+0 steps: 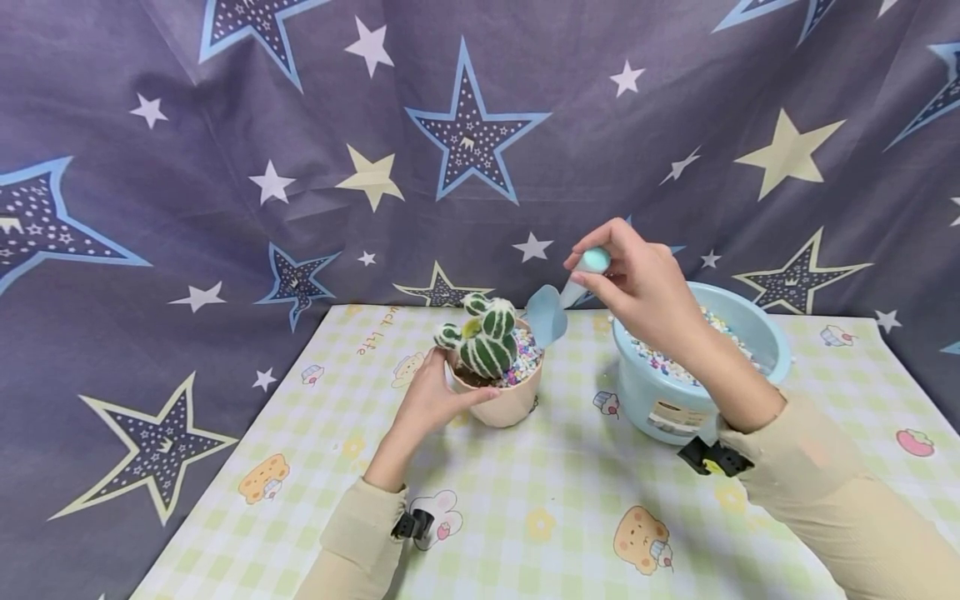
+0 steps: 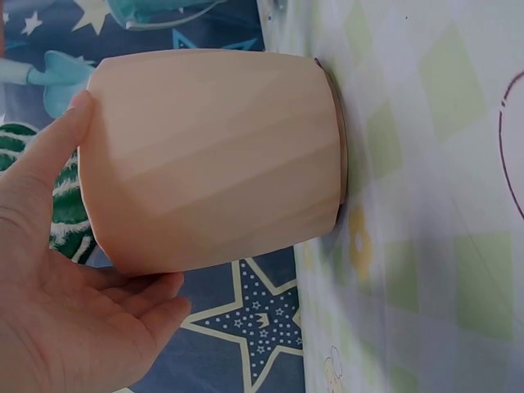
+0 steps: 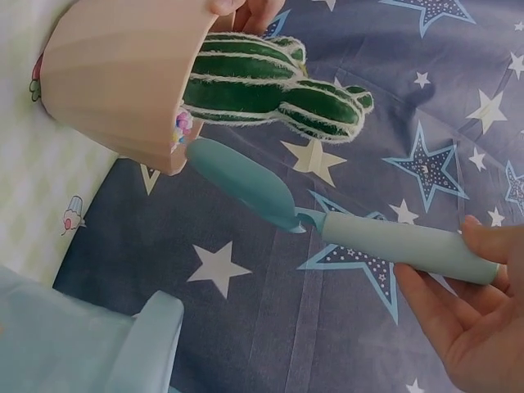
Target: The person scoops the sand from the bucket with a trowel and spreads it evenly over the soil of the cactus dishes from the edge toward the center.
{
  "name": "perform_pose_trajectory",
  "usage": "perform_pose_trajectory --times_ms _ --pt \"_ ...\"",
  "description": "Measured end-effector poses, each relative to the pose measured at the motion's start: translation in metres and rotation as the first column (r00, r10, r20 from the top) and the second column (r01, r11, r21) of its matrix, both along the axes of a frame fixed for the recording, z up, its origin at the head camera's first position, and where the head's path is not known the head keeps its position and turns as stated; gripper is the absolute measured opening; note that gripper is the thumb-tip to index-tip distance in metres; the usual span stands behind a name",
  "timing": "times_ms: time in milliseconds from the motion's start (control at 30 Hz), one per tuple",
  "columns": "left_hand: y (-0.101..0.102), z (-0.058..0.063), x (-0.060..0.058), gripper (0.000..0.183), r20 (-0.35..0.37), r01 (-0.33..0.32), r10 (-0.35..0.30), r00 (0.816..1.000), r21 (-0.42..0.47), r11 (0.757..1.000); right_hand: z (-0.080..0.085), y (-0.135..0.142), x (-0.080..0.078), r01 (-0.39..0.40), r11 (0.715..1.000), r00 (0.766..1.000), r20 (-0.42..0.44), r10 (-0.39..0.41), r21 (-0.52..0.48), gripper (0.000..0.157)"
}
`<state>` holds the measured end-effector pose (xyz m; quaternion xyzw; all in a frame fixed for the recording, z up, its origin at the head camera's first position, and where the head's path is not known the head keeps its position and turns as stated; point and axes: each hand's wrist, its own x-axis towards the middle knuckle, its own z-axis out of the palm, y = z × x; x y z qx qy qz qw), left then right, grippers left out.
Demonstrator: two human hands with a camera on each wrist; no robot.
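Observation:
A green cactus with white fuzzy stripes [image 1: 487,354] stands in a pale peach flower pot [image 1: 510,407] on the table. Brown soil and colorful small pebbles [image 1: 528,358] show inside the pot. My left hand [image 1: 435,396] grips the pot from its left side, thumb at the near rim, as the left wrist view confirms. Above the pot's right side, my right hand [image 1: 645,287] holds a small blue trowel [image 3: 246,184] by its pale handle. The trowel's blade tilts down at the pot's rim; whether it touches the rim I cannot tell.
A light blue bucket [image 1: 656,408] with more colorful pebbles [image 1: 723,329] stands to the right, under my right forearm. A checked cloth [image 1: 555,467] with cartoon prints covers the table. Behind its far edge hangs a dark curtain [image 1: 570,175] with stars.

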<state>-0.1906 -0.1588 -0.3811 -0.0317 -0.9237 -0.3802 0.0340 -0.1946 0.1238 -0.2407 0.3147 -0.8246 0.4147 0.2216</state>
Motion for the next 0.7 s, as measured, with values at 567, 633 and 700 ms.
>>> perform_pose_trajectory --times_ms 567,633,700 --pt "-0.009 0.007 -0.002 0.111 -0.019 -0.012 0.014 1.000 0.099 0.995 -0.003 0.036 0.000 0.159 0.946 0.987 0.027 -0.158 -0.283 0.024" --pt "-0.011 0.012 -0.003 0.114 -0.039 -0.019 0.023 0.999 0.115 0.993 -0.003 0.042 0.001 0.167 0.934 0.986 0.038 -0.163 -0.317 0.024" --pt "-0.013 0.017 -0.002 0.113 -0.079 -0.020 0.032 0.996 0.143 0.989 -0.003 0.047 0.002 0.168 0.919 0.986 0.044 -0.163 -0.355 0.022"
